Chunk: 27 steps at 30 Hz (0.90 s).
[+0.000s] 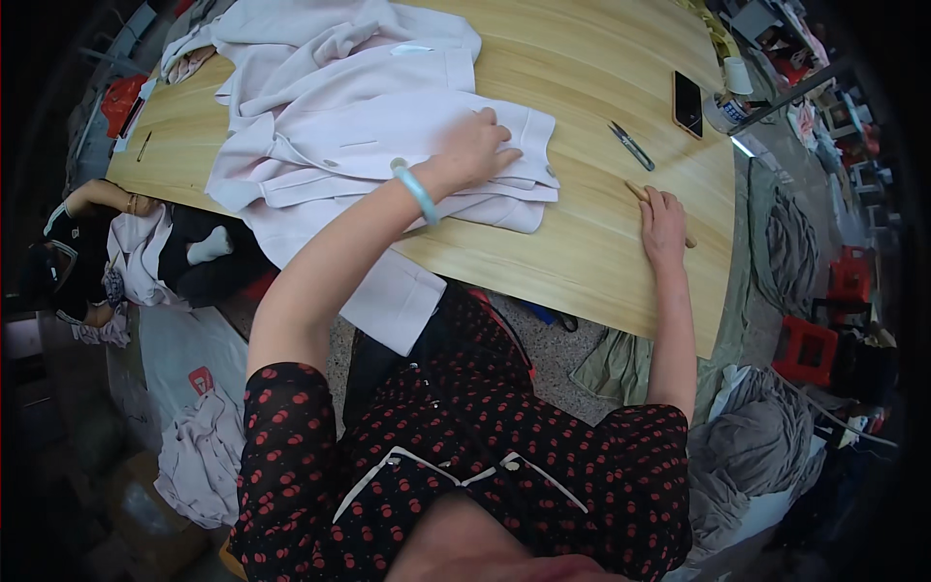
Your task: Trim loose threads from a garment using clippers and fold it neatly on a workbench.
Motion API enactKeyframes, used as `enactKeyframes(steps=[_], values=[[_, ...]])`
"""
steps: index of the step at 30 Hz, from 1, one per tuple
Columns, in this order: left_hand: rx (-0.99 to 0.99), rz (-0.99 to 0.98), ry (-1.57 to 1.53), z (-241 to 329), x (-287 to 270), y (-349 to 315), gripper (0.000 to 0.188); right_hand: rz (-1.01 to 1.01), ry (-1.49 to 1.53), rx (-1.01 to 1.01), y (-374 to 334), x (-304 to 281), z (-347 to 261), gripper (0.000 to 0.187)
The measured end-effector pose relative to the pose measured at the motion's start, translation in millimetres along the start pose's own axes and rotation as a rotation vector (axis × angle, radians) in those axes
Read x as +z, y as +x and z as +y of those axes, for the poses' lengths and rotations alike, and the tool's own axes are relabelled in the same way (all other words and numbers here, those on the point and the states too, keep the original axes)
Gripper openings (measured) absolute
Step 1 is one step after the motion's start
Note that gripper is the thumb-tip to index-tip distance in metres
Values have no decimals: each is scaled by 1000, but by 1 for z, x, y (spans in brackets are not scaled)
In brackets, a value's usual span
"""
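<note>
A pale pink coat (359, 136) with large buttons lies spread over the wooden table (572, 262), one part hanging off the near edge. My left hand (473, 150), a light blue bangle at its wrist, rests on the coat near its right end. Its fingers are apart, with no object visible in them; part of the hand is blurred. Near the table's right side, the fingers of my right hand (664, 228) curl over a thin wooden stick (635, 190), whose two ends show past the hand. Small thread snips (632, 145) lie just beyond it.
A phone (688, 104), a tin (722, 113) and a thread cone (737, 76) are at the table's far right. Another person (87, 252) sits at the left with pink cloth. Red stools (806, 351) and grey fabric heaps (756, 441) stand right of the table.
</note>
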<state>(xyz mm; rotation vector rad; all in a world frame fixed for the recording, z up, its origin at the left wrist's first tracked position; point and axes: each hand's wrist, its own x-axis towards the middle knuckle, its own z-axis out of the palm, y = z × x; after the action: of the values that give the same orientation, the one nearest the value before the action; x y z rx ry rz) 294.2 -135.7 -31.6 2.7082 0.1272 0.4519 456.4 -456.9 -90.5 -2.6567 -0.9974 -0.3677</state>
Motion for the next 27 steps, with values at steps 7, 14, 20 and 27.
enactKeyframes(steps=[7, 14, 20, 27], values=[[-30, -418, 224, 17, 34, 33, 24, 192, -4, -71, -3, 16, 5, 28], [-34, -490, 250, 17, 48, 37, 22, 135, 162, -63, 18, 37, -28, 30], [-54, -540, 254, 20, 45, 39, 26, 195, 193, -140, 49, 49, -57, 28], [-52, -544, 212, 16, 37, 33, 27, 53, 555, -319, -12, 23, -109, 31]])
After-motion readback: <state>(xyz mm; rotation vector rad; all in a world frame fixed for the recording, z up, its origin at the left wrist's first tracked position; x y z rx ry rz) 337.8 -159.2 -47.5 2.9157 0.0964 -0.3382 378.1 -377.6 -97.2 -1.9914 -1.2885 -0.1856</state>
